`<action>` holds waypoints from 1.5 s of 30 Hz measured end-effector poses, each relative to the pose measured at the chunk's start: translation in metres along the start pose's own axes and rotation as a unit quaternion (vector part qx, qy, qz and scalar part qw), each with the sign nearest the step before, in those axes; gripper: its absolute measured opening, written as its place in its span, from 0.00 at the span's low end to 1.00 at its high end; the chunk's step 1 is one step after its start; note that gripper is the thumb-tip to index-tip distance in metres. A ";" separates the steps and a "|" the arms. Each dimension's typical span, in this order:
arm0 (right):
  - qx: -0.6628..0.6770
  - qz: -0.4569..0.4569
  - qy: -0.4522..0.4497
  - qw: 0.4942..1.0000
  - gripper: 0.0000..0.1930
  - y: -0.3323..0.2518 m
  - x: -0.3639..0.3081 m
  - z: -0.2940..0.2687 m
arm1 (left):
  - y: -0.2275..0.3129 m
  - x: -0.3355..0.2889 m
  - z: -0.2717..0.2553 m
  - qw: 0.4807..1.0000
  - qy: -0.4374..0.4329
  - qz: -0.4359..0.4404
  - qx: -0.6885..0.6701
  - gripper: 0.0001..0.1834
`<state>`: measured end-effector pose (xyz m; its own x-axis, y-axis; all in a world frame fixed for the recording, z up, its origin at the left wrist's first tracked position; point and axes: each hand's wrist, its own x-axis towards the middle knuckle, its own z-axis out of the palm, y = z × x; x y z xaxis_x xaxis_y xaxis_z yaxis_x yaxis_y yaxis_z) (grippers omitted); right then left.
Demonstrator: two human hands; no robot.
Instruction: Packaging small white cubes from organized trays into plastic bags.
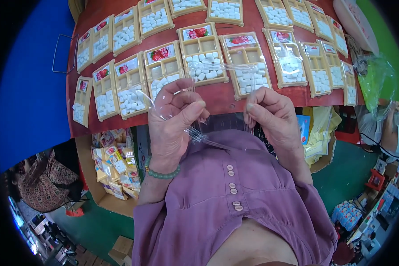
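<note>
My left hand (173, 126) is closed on a clear plastic cover (249, 68), its thumb bent against the fingers. My right hand (272, 116) pinches the same cover's right side. The cover is see-through, so its full outline is hard to make out. More clear plastic (200, 137) hangs below my left fingers; whether it is a separate piece I cannot tell. Just beyond my hands stand beige compartment trays, among them a middle tray (180, 39) and a tray to its right (221, 42). Each holds white cube-like pieces (204, 66) and a strawberry-picture card (196, 33).
Rows of similar trays cover the red table (88, 120). A cardboard box (86, 170) of small packs stands below at left. At far right are a pink tub (355, 26) and a clear plastic bag (377, 75). Another person's patterned clothing (48, 184) shows at left.
</note>
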<state>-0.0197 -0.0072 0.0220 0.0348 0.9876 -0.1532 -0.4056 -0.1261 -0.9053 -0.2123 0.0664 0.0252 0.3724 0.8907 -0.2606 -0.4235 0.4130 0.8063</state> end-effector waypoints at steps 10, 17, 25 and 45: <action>-0.069 0.054 -0.038 0.995 0.07 -0.015 0.007 0.013 | 0.007 -0.003 -0.021 0.999 -0.019 0.044 -0.011 0.24; -0.640 -0.193 0.334 0.665 0.08 -0.086 0.002 -0.105 | 0.016 0.015 -0.021 0.994 -0.043 0.056 -0.087 0.26; -0.721 -0.017 0.443 0.532 0.15 -0.137 0.016 -0.301 | 0.023 0.033 -0.022 0.991 -0.025 0.100 -0.084 0.25; -0.897 -0.001 0.325 0.300 0.17 -0.175 0.057 -0.363 | 0.021 0.046 -0.005 0.990 -0.008 0.074 -0.123 0.18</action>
<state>0.3849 0.0373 0.0275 0.4402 0.8349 0.3304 0.7192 -0.5481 0.4270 -0.2081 0.1172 0.0279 0.3029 0.9429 -0.1386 -0.6628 0.3130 0.6802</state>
